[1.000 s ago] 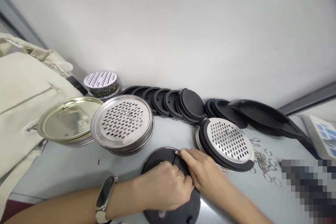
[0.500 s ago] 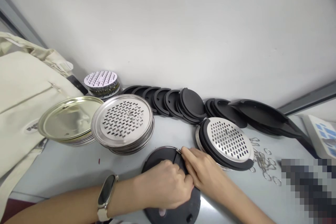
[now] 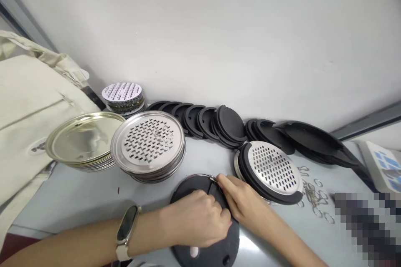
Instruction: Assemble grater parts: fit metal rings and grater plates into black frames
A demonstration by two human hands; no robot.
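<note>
At the front of the table lies a round black plate (image 3: 216, 250) with a thin metal rim along its far edge. My left hand (image 3: 202, 221), a watch on its wrist, is curled into a fist over the middle of this plate. Whatever the fist grips is hidden under it. The fingers of my right hand (image 3: 242, 202) are closed at the plate's upper right edge. They pinch a small metal clip (image 3: 213, 178) there. Low on the plate, a pale pinkish spot (image 3: 194, 252) shows; I cannot tell what it is.
Behind my hands stand stacked metal grater discs (image 3: 148, 139), gold-coloured lids (image 3: 84, 137) and smaller grater discs (image 3: 122, 91). Black holders (image 3: 230, 123) line the wall. Right lie a grater in a black holder (image 3: 275, 167), loose wire rings (image 3: 318, 212) and a box (image 3: 384, 162). A cream bag (image 3: 31, 91) stands left.
Both hands keep nearly the same grip and place on the plate. The view has shifted slightly.
</note>
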